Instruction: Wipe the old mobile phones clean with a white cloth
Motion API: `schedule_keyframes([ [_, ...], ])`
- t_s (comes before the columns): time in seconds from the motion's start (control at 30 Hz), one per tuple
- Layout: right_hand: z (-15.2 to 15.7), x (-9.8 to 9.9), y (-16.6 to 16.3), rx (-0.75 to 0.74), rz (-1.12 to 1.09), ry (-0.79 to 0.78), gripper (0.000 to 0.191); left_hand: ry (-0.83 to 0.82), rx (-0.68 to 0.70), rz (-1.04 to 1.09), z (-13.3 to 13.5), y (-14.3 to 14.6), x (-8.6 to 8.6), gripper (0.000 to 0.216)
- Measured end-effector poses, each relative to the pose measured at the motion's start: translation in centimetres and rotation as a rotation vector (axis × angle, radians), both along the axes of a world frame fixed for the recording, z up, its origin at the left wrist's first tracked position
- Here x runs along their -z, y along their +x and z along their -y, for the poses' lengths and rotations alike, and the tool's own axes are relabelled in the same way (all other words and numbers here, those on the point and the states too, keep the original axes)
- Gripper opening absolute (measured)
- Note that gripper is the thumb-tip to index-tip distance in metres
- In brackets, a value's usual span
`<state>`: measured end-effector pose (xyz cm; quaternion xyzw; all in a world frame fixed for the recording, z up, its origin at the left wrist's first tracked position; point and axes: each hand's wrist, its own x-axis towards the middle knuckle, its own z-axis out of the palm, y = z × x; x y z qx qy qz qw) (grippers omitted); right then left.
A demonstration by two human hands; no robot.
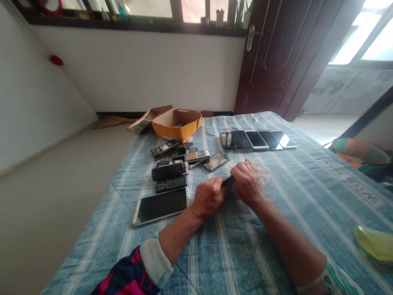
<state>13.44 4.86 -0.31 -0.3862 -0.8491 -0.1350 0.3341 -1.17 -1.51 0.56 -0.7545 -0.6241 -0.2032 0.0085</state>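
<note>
My left hand (pixel 208 198) is closed around one end of a dark phone (pixel 228 181), seen nearly edge-on. My right hand (pixel 249 182) grips its other end, and most of the phone is hidden by fingers. Beside my right hand lies something clear and crumpled (pixel 263 175), perhaps a plastic bag; whether I touch it I cannot tell. Just beyond my hands is a loose phone (pixel 216 161) with a grey screen. To the left of my left hand rests a large white-framed tablet or phone (pixel 162 207), with a black keypad phone (pixel 171 184) and a dark phone (pixel 170 171) above it.
Several old keypad phones (pixel 196 155) lie heaped before an opened orange cardboard box (pixel 192 128). Several smartphones (pixel 256 140) stand in a row at the back right of the striped cloth (pixel 294 196). A yellow-green object (pixel 373 243) lies at the right edge.
</note>
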Motion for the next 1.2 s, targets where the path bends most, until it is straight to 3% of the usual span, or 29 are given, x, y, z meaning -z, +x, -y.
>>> schedule_keyframes([
  [0.2,-1.8,0.7,1.6,0.11,-0.085,0.005,0.027,-0.028,-0.015,-0.027,0.0,0.0,-0.3,0.016],
  [0.5,0.9,0.3,-1.2,-0.082,-0.042,0.005,0.023,-0.049,-0.011,0.018,0.0,0.2,-0.3,0.017],
  [0.73,-0.7,0.7,0.3,0.065,-0.094,0.013,0.024,-0.043,-0.024,0.067,-0.2,0.0,-0.2,0.016],
  [1.0,1.4,0.1,-1.6,-0.067,-0.018,-0.016,0.023,-0.027,-0.004,0.08,-0.3,0.0,0.0,0.018],
  [1.2,-1.5,0.4,1.1,0.128,-0.021,-0.026,0.024,-0.026,-0.005,0.046,0.0,0.0,-0.1,0.017],
])
